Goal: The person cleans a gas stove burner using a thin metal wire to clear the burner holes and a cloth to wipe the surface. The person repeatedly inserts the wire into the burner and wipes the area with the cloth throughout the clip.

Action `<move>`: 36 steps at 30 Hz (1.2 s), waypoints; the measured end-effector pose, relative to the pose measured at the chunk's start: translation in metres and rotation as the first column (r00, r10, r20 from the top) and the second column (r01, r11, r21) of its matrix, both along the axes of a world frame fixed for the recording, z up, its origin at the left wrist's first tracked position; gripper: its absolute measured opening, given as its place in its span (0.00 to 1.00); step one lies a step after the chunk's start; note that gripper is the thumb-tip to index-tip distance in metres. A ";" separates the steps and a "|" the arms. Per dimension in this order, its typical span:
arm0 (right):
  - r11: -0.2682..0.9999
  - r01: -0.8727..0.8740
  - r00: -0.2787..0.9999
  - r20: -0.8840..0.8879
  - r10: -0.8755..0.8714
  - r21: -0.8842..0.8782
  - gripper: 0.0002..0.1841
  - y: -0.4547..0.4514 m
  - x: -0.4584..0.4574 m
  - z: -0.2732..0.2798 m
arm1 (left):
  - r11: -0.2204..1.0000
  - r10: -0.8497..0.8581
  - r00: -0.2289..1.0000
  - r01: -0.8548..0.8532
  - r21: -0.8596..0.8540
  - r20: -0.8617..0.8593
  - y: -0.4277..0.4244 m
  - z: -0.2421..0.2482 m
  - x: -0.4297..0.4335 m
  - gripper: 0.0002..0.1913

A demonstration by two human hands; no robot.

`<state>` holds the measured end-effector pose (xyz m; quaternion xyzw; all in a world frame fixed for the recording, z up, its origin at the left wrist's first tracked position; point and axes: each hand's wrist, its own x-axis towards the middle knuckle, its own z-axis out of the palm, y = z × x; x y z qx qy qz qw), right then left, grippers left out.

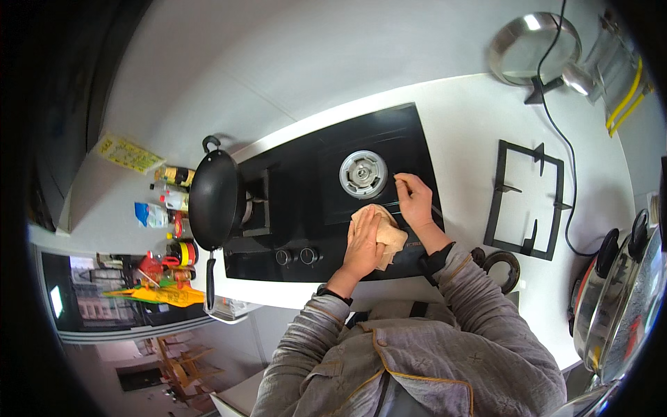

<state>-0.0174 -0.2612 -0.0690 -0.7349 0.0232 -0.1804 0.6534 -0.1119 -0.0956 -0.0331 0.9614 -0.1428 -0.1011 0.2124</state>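
Beneath my left hand (363, 244) a folded tan cloth (392, 235) is pressed against the black glass gas cooktop (307, 151), just in front of the bare right burner (363, 174). My right hand (415, 200) is curled beside that burner, its fingertips low over the glass. Whether anything small is pinched in those fingers is hidden. Two control knobs (308, 255) are left of the cloth. Off the cooktop, a black square pan support (516, 249) lies on the white counter to the right, with a dark burner ring (513, 266) closer to me.
A black wok (214, 200) rests over the left burner, its handle jutting towards me. Bottles (177, 200) crowd beyond it. At the back right, a steel pan (526, 54) leans on the wall. A black cable (573, 172) runs past the support to lidded pots (599, 318).
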 end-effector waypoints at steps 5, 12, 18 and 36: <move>0.990 0.111 0.985 0.124 -0.120 0.082 0.05 0.009 0.003 -0.008 | 0.998 0.003 1.000 -0.002 0.065 -0.022 -0.010 -0.002 0.003 0.38; 0.984 0.091 0.992 -0.101 -0.076 0.155 0.05 0.012 0.003 -0.001 | 0.988 -0.012 1.000 0.014 0.152 -0.018 -0.004 -0.018 0.002 0.40; 0.972 0.050 0.999 -0.012 -0.048 0.228 0.05 0.010 0.006 0.002 | 0.982 -0.086 0.995 0.078 0.172 0.044 0.004 -0.026 0.000 0.41; 0.869 -0.171 0.977 -0.035 0.211 0.464 0.05 -0.010 0.031 -0.002 | 0.983 -0.092 0.993 0.077 0.169 0.079 0.003 -0.030 -0.001 0.43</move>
